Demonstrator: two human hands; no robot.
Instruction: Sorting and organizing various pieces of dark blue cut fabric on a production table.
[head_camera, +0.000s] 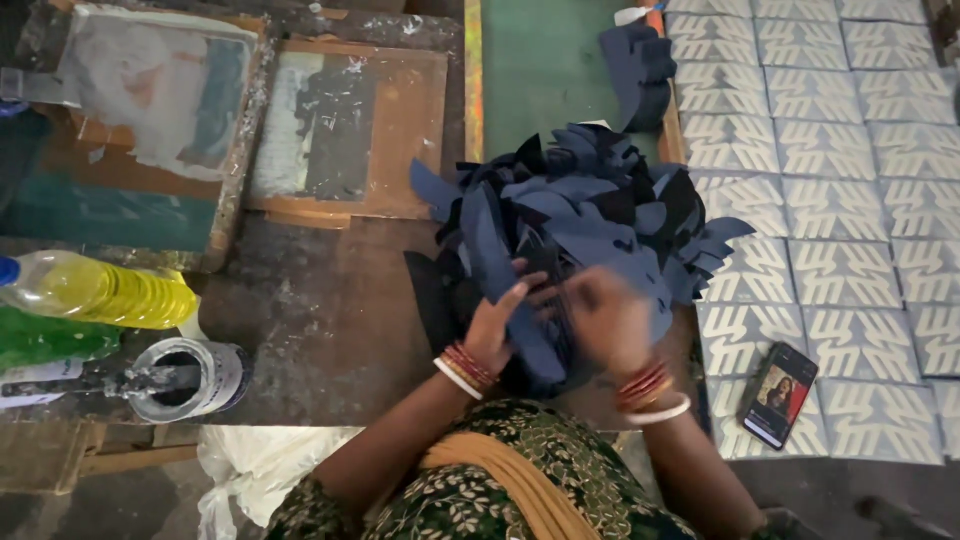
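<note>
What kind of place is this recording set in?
Probably a small screen-printing workshop. Wooden-framed printing screens smeared with ink lie on a stained wooden table, rows of pale printed pieces are laid out, and both hands sort a pile of dark blue cut fabric pieces.

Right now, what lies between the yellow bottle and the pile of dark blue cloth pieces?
Only bare, stained wooden tabletop lies between the yellow bottle and the cloth pile, as the head view shows.
</note>
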